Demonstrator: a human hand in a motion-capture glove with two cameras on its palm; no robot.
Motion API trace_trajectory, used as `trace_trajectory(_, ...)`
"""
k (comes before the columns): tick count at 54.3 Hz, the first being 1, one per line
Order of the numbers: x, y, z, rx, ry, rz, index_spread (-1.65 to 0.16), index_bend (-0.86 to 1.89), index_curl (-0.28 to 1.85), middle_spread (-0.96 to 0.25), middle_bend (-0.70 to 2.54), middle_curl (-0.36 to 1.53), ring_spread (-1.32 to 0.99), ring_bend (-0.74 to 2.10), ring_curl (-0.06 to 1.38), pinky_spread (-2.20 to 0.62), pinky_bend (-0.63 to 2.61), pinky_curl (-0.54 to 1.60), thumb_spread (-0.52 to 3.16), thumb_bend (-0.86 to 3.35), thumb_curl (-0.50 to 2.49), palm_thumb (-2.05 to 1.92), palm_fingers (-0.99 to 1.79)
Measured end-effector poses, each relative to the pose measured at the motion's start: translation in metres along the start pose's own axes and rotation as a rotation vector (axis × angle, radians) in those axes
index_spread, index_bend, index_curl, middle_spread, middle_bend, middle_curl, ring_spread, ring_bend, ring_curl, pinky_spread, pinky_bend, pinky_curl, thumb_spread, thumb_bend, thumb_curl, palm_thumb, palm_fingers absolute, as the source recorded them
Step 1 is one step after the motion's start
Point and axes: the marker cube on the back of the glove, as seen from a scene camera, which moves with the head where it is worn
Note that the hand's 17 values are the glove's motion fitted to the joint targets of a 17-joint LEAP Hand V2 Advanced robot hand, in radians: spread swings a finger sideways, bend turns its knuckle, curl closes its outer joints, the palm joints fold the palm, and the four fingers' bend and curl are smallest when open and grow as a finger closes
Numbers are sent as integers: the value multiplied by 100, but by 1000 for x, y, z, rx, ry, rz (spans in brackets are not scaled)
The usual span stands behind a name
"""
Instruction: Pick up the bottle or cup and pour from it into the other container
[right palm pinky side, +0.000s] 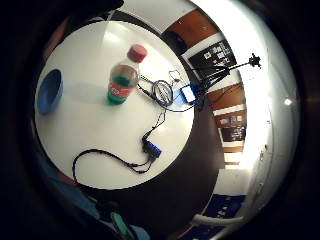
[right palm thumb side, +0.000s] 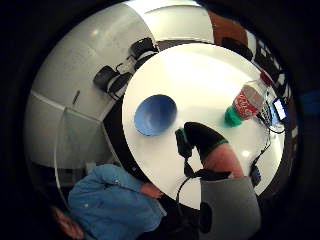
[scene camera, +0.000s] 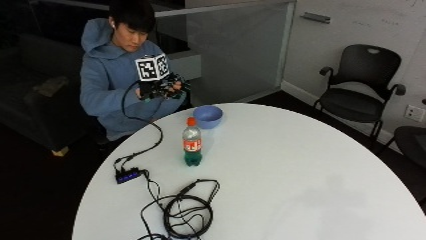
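A person in a blue hooded top sits at the far edge of a round white counter (scene camera: 299, 165) with the gloved right hand (scene camera: 160, 89) raised in front of the chest, above and just beyond the counter's edge, touching nothing on it. The pictures do not show clearly whether its fingers are straight or curled, so I cannot tell how the hand is set; the bare hand seems to be up against it, though their contact is hard to make out. The bottle (scene camera: 192, 142) stands upright on the counter, well apart from the hands and nearer the counter's middle than they are. It has a red cap, a red label and green liquid in its lower part. The blue bowl (scene camera: 208, 116) sits close to the far edge, between the bottle and the person, near the bottle but not touching it, and it is the nearer of the two to the raised hands. Both palm views look down on the counter from above, showing the bottle (right palm pinky side: 122, 80) and bowl (right palm pinky side: 50, 91) standing apart. A small black box with blue lights (scene camera: 128, 175) lies near the left edge, and a coil of black cable (scene camera: 188, 210) lies toward the near edge. Black chairs (scene camera: 359, 95) stand by the wall beyond the counter.
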Motion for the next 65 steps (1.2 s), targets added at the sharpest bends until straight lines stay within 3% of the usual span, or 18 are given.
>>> trace_trajectory(7, 29, 6, 1, 21, -85, 5, -31, 13, 9, -3, 20, 11, 11, 41, 14, 18, 38, 16, 69, 25, 16, 51, 25)
trace_trajectory(17, 73, 15, 8, 57, -271, 34, -37, 13, 13, -2, 20, 18, 14, 45, 19, 22, 40, 22, 89, 15, 22, 53, 20)
trace_trajectory(38, 163, 14, 44, 28, -521, 73, -39, 13, 17, -2, 19, 25, 16, 50, 24, 25, 42, 29, 93, -2, 29, 57, 10)
trace_trajectory(65, 186, -21, 96, -49, -715, 47, -39, 13, 19, -2, 20, 30, 16, 51, 26, 26, 42, 32, 92, -3, 33, 57, 7)
